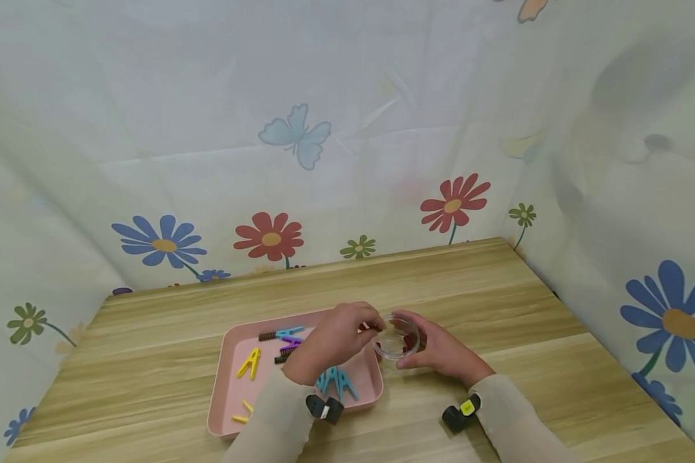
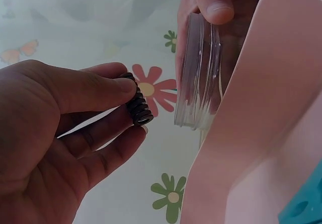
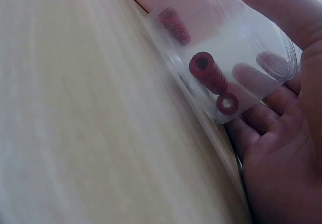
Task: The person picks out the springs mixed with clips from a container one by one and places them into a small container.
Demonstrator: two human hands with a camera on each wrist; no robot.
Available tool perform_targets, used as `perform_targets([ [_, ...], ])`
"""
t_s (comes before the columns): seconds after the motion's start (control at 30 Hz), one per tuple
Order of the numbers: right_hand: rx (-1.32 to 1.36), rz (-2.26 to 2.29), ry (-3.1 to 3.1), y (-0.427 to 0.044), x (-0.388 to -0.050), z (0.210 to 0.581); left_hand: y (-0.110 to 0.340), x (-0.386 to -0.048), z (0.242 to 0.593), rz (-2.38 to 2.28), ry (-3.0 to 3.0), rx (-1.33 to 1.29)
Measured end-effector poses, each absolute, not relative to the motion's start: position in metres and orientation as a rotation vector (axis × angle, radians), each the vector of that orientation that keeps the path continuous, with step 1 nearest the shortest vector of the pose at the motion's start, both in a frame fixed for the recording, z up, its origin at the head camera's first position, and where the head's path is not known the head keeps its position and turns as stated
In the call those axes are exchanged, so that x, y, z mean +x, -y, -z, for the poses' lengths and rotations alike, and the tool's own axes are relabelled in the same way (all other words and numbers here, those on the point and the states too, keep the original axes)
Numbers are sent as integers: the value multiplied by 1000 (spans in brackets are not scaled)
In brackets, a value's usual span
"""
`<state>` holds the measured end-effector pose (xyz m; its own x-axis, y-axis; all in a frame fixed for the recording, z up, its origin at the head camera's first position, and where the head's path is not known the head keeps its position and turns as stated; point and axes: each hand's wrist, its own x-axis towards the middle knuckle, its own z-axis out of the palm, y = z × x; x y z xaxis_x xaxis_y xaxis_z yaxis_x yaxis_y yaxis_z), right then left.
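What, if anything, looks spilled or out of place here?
Nothing stands out: the left hand pinches a dark spring beside the clear jar, red springs sit inside, and the clips lie in the pink tray.

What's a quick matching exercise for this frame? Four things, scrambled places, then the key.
Things:
1. clear jar
2. red springs
3. dark spring in left wrist view
4. yellow clips

Places:
A. in the pink tray
B. pinched by the left hand
C. held by the right hand
D. inside the jar

Pairs: 1-C, 2-D, 3-B, 4-A
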<state>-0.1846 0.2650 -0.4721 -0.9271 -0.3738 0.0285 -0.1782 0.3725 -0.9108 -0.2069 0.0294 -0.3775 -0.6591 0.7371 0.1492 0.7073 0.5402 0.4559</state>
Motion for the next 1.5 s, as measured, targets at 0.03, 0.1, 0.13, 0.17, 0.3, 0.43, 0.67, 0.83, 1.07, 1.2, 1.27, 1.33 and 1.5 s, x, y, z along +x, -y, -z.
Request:
perform_targets([
  [0.03, -503, 1585, -2446, -265, -185, 472, -30, -207, 378, -755, -2705, 1269],
  [0.1, -518, 1579, -2449, -265, -185, 473, -31, -206, 379, -754, -2705, 1271],
  [0.13, -513, 1579, -2451, -266, -185, 473, -32, -206, 379, -751, -2706, 1270],
  [0.17, -511, 1575, -2454, -266, -185, 474, -32, -206, 379, -751, -2704, 1272],
  [0.3, -522, 1570, -2461, -266, -185, 474, -34, -205, 381, -747, -2694, 1283],
  [0.43, -542, 1569, -2466, -267, -184, 475, -36, -206, 384, -741, -2690, 1310],
  [0.67, -502, 1575, -2463, -266, -184, 474, -37, -205, 386, -752, -2686, 1373],
  [0.83, -504, 1568, -2469, -266, -184, 474, -39, -205, 388, -747, -2677, 1424],
  [1.07, -537, 1568, -2470, -267, -184, 475, -40, -204, 390, -733, -2671, 1471],
  [1.2, -526, 1577, -2467, -267, -184, 475, -42, -203, 390, -732, -2644, 1423],
  [1.27, -523, 1583, -2462, -267, -184, 474, -42, -202, 390, -723, -2636, 1411],
  [1.33, -524, 1586, -2456, -266, -184, 473, -43, -202, 391, -711, -2635, 1411],
  [1.5, -506, 1600, -2429, -266, -183, 472, -45, -201, 393, -675, -2639, 1428],
])
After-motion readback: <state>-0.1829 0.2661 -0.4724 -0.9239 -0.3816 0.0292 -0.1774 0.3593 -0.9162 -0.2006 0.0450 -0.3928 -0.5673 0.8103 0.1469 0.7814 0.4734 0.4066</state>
